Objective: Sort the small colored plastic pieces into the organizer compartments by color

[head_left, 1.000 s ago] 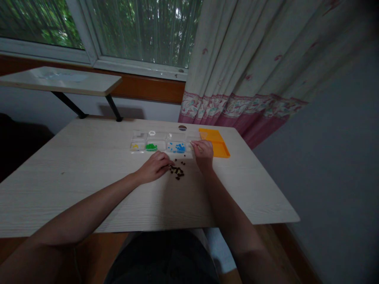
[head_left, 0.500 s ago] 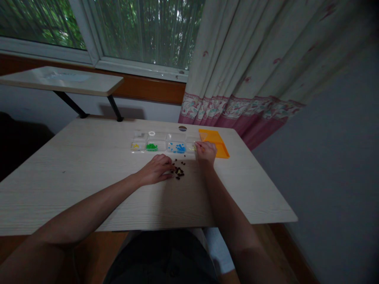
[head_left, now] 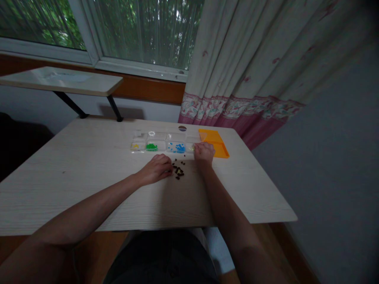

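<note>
A clear compartment box [head_left: 156,136] lies on the pale wooden table [head_left: 89,173], holding yellow bits [head_left: 135,146], green bits [head_left: 151,147] and blue bits [head_left: 177,148]. A small heap of dark beads [head_left: 178,170] lies loose in front of it. My left hand [head_left: 155,169] rests on the table with its fingers curled, fingertips touching the left edge of the heap. My right hand [head_left: 203,152] is closed at the right end of the box; what its fingers pinch is too small to make out.
An orange lid [head_left: 214,141] lies flat just right of my right hand. A small white ring [head_left: 152,133] sits in a back compartment. A round hole [head_left: 182,128] is in the table behind the box. Curtain, window and a side shelf [head_left: 62,81] stand beyond.
My right hand has shifted slightly forward and left along the right end of the box. My left hand stays at the dark beads, barely moved.
</note>
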A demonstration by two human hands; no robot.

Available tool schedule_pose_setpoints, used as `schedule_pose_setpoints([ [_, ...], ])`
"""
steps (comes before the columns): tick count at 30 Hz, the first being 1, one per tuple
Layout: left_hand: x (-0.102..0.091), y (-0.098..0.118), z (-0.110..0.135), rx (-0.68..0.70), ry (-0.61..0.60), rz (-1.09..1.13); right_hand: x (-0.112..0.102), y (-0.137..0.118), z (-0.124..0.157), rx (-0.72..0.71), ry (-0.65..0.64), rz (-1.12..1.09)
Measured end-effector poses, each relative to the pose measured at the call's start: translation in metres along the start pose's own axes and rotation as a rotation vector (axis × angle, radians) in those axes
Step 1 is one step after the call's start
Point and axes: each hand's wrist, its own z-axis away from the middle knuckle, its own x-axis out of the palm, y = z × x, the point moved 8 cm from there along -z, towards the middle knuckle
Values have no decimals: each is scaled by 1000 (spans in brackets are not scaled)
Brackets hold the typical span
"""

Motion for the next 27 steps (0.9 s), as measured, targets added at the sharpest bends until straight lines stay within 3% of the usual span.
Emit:
schedule_pose_setpoints([
  [15,0,-9,-1,-33,75,12,1,-3,2,-47,79,-103],
  [22,-15,-33,1,-188,297,142,-7,-45,15,-302,96,-230],
  [27,-19,-47,5,-286,395,204,-14,-88,33,-535,-15,-301],
])
